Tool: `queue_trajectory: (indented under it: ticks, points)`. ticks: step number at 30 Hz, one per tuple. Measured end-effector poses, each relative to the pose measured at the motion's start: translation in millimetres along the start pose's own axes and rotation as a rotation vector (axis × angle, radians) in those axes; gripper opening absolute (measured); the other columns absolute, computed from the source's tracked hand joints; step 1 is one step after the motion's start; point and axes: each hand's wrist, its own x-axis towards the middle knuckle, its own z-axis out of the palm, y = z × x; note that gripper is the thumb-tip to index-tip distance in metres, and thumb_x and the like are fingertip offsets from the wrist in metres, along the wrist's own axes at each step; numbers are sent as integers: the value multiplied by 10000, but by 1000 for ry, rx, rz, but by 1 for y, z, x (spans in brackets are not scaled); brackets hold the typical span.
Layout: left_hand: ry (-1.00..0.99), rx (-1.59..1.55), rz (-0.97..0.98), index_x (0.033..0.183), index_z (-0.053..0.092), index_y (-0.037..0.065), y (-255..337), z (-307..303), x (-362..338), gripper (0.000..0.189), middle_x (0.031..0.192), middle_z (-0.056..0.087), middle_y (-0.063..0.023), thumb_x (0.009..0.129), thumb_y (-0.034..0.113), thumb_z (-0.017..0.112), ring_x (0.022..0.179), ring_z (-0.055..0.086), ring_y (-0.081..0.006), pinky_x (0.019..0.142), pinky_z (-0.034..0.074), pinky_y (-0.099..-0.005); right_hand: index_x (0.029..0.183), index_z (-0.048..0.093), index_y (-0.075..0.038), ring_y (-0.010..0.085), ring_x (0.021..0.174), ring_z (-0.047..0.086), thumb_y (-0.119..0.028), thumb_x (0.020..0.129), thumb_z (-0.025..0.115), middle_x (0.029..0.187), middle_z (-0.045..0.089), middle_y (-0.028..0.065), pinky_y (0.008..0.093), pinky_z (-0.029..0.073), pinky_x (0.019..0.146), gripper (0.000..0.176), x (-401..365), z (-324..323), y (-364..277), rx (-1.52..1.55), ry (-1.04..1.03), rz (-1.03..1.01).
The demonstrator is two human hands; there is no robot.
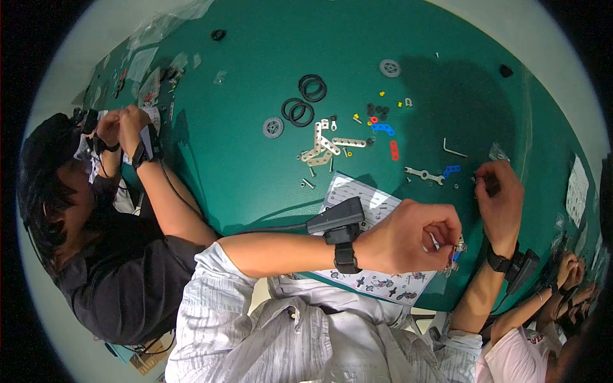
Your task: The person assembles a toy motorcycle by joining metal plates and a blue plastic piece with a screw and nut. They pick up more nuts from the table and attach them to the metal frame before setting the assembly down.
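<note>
The left hand [408, 236] is curled inward, thumb and forefinger pinched on a small metal-and-blue assembly [457, 253], held above the right side of a printed sheet [389, 286] at the near edge of the green bench [249, 172]. The right hand [502, 199], apart from the left, has its fingers bent and fingertips drawn close together; I cannot tell whether they grip anything. A clear plastic scrap [499, 152] lies just beyond its knuckles. Near its fingertips, on the side toward the bench's left edge, are a blue bracket [452, 170] and a flat spanner [423, 175], with a hex key [454, 150] nearer the far edge. Perforated metal strips [350, 142] lie beyond the sheet.
</note>
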Motion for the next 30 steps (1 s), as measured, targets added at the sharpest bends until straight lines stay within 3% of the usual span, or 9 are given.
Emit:
queue_trajectory:
  ticks: [5, 8, 14, 19, 22, 30]
  points:
    - [-8, -4, 9, 961, 617, 4, 0, -1, -1, 162, 862, 707, -46, 826, -10, 706, 782, 682, -76, 698, 568, -237, 939, 638, -1, 242, 712, 620, 69, 808, 645, 865, 623, 123, 330, 487, 663, 149, -2, 3, 2, 40, 0, 12]
    - [11, -47, 6, 924, 611, -13, 1, 1, 0, 151, 824, 699, -75, 809, 9, 707, 778, 703, -115, 676, 577, -258, 939, 639, -3, 229, 713, 620, 69, 815, 641, 868, 626, 119, 322, 489, 670, 143, -1, 2, 2, 19, -6, 0]
    - [-1, 1, -14, 965, 620, 11, 5, -6, 2, 145, 882, 700, -43, 843, -15, 693, 812, 689, -77, 700, 569, -231, 935, 640, -6, 231, 717, 625, 57, 819, 652, 876, 634, 118, 318, 496, 671, 132, -3, 1, 0, 22, -3, 35]
    - [194, 154, 81, 1046, 598, 11, 19, -32, 16, 230, 959, 681, -52, 850, -62, 695, 870, 695, -114, 733, 587, -254, 934, 639, -11, 241, 735, 642, 25, 813, 673, 869, 637, 122, 330, 507, 677, 130, -4, 1, 4, 51, 32, 50]
    - [229, 14, 160, 1066, 589, -5, 22, -45, 22, 197, 932, 673, -62, 898, -103, 617, 810, 683, -120, 704, 612, -289, 942, 643, -18, 268, 746, 650, 0, 807, 688, 870, 643, 130, 347, 513, 683, 143, -3, 1, 8, 31, 32, 3]
    - [232, -6, 133, 1034, 588, -35, 19, -43, 23, 172, 912, 693, -76, 880, -105, 619, 846, 694, -124, 719, 626, -284, 915, 637, -17, 307, 786, 667, -20, 798, 677, 892, 660, 135, 381, 525, 713, 125, -3, 2, 13, 61, 44, -38]
